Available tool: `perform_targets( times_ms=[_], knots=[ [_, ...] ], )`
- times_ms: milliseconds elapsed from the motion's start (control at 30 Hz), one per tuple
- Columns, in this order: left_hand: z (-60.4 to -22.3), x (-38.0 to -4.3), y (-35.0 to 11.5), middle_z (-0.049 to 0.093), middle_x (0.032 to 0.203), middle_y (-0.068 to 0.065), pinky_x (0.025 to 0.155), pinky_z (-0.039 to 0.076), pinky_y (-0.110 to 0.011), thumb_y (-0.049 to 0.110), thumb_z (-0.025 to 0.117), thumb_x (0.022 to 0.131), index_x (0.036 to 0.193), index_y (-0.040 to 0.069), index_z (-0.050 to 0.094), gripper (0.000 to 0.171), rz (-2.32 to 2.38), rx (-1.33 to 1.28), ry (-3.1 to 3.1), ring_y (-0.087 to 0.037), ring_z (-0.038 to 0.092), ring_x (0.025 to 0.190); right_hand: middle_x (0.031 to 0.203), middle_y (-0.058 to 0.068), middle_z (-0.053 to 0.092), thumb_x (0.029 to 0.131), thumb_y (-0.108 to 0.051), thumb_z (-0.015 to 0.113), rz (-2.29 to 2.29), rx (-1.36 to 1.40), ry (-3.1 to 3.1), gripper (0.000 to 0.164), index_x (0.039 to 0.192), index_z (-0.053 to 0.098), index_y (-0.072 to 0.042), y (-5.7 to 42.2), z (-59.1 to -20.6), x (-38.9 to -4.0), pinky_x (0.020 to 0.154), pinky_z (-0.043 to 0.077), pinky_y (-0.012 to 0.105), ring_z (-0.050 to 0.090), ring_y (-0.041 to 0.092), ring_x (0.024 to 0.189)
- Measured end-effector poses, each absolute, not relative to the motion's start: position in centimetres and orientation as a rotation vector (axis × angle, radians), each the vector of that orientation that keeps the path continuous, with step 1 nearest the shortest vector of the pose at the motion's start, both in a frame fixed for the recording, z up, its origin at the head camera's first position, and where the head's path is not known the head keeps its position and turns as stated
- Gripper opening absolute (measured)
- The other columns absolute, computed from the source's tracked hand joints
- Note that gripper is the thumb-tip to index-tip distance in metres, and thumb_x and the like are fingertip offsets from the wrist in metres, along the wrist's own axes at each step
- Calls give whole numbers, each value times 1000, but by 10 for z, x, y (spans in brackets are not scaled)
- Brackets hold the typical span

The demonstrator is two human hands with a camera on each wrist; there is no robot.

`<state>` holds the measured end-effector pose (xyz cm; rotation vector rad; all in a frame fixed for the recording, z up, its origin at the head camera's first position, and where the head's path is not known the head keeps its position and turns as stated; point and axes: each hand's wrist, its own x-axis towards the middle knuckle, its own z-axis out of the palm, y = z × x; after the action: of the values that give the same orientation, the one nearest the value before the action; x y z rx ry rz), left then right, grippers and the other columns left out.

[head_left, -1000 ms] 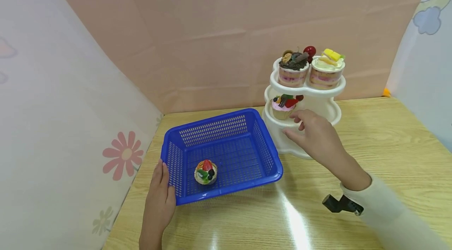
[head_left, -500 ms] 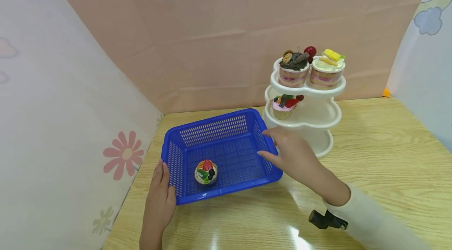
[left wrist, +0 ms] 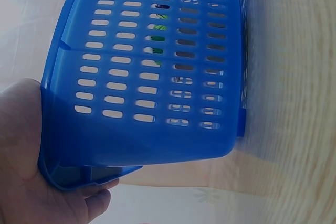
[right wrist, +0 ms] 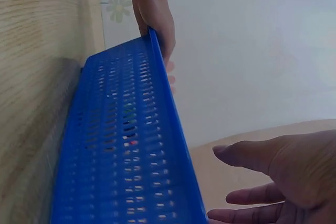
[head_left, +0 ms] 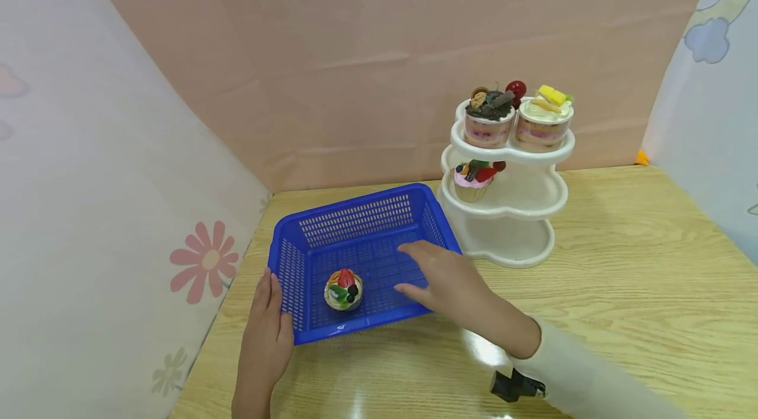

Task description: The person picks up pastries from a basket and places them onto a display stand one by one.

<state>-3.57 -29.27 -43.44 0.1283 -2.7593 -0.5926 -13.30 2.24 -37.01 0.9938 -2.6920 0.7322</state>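
A blue plastic basket (head_left: 379,245) with slotted walls stands on the table. At its left front corner my left hand (head_left: 263,333) grips the rim; the left wrist view shows the palm and fingers (left wrist: 97,203) around that corner. A small toy fruit tart (head_left: 343,289), topped with a strawberry and dark berries, lies inside, left of the middle. My right hand (head_left: 447,281) hovers over the basket's right part, thumb and fingers spread and holding nothing. The right wrist view shows its fingers (right wrist: 257,195) beside the basket's rim.
Behind the basket on the right stands a white tiered stand (head_left: 521,192). Its top tier bears a chocolate-topped dessert cup (head_left: 488,126) and a yellow-topped one (head_left: 543,126); a pink cupcake (head_left: 472,182) sits on the middle tier. A patterned wall (head_left: 118,208) rises at the left.
My right hand has moved left and toward me, from beside the stand's middle tier to above the basket. My left hand, basket and tart have stayed in place.
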Motion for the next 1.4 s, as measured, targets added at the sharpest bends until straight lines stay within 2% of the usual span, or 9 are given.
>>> perform_targets(
  times_ms=[400, 800, 1033, 1233, 1400],
  knots=[
    [-434, -37, -293, 16, 167, -21, 122, 21, -54, 5, 42, 100, 156, -8, 24, 61, -564, 131, -2760, -38, 18, 153, 127, 9, 69, 86, -43, 80, 791, 1082, -2763, 62, 134, 62, -9, -4, -385, -129, 85, 60, 45, 68, 27, 112],
    [-432, -37, -291, 14, 168, -20, 121, 22, -56, 5, 42, 100, 156, -8, 24, 61, -568, 124, -2767, -39, 17, 153, 127, 10, 68, 86, -42, 81, 786, 1153, -2798, 66, 138, 60, -7, -22, -388, -129, 79, 61, 43, 70, 27, 107],
    [-430, -36, -291, 16, 167, -21, 120, 23, -56, 4, 42, 99, 155, -9, 25, 60, -572, 101, -2746, -40, 19, 152, 137, 12, 63, 85, -43, 81, 804, 1182, -2866, 71, 142, 57, -7, -30, -386, -135, 91, 57, 49, 63, 31, 121],
    [-431, -36, -292, 16, 167, -22, 121, 23, -55, 3, 43, 98, 155, -10, 25, 61, -563, 86, -2743, -41, 19, 152, 138, 14, 62, 82, -42, 84, 843, 1220, -2890, 75, 141, 57, -5, -41, -389, -141, 92, 57, 50, 62, 33, 123],
    [-432, -36, -292, 16, 167, -23, 121, 22, -54, 2, 43, 98, 155, -10, 25, 61, -565, 81, -2742, -41, 19, 152, 140, 14, 61, 80, -43, 85, 870, 1192, -2934, 79, 143, 55, -4, -50, -392, -144, 97, 54, 51, 60, 32, 126]
  ],
)
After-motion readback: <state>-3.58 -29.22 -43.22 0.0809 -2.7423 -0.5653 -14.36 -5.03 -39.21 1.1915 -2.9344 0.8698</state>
